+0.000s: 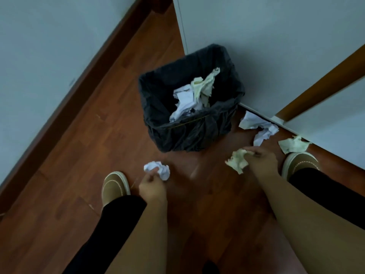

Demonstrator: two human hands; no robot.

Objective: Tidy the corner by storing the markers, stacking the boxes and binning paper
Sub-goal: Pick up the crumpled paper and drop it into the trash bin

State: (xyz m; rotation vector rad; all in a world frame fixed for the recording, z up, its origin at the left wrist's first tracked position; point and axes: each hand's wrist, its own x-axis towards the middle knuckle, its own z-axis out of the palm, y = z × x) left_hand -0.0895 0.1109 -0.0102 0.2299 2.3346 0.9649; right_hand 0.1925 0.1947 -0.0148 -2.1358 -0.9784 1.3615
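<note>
A bin with a black liner (156, 99) stands on the wooden floor in the corner, with white and pale yellow crumpled paper (194, 93) inside it. My left hand (152, 187) pinches a white crumpled paper ball (161, 169) just above the floor in front of the bin. My right hand (260, 161) grips a pale yellow crumpled paper (237, 160) to the right of the bin's front. A white crumpled sheet (256, 125) and a pale yellow crumpled piece (293, 145) lie on the floor by the right wall.
White walls with a brown skirting board (79, 86) close the corner on the left and right. A wooden rail (320, 84) runs along the right wall. My two tan shoes (114, 184) stand on the floor on either side of my hands.
</note>
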